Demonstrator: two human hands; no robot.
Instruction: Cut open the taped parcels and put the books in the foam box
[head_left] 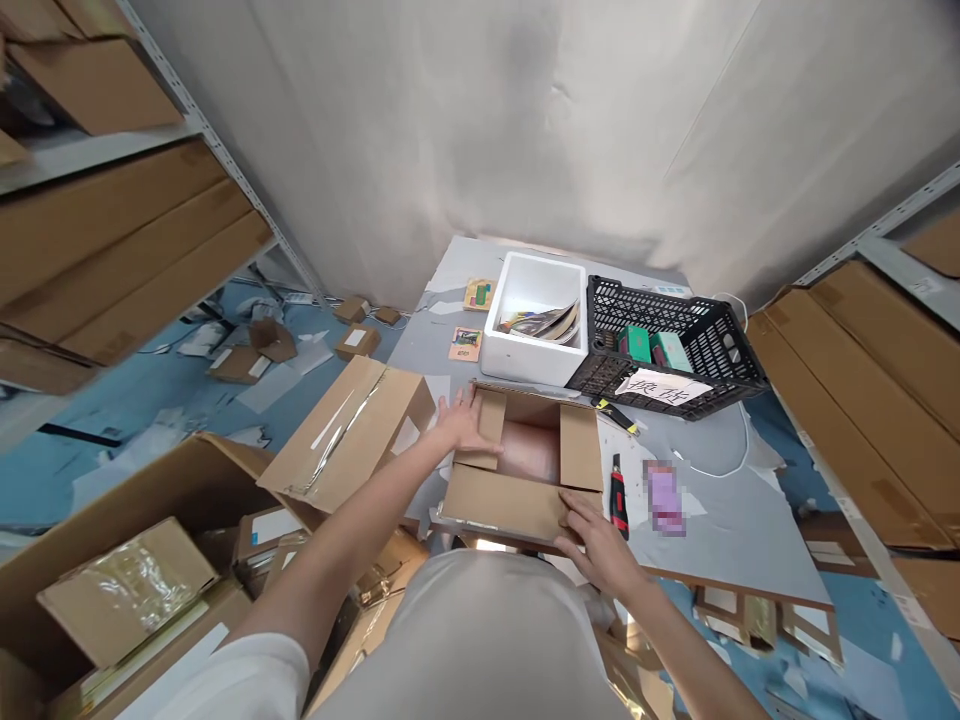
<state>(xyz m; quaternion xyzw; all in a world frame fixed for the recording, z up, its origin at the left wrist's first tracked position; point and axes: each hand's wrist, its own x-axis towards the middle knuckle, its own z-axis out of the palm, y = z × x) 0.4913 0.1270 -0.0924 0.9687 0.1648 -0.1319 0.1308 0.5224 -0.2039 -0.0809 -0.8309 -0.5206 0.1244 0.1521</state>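
A cardboard box [517,508] sits at the table's front edge with its top partly uncovered. Both side flaps lie folded inward, the front flap covers the near part, and a pale pinkish content shows through the gap. My left hand [459,425] rests on the left flap with fingers spread. At the front flap's right corner, my right hand [600,548] touches the cardboard with fingers stretched and thumb apart. A red and black box cutter [618,500] lies just right of the box. Behind it is a yellow and black cutter [616,416].
A white foam box [534,362] and a black crate [675,385] with green boxes stand at the back of the table [750,520]. A taped carton [341,430] stands left, above a large open carton [45,540]. Loaded shelves flank both sides.
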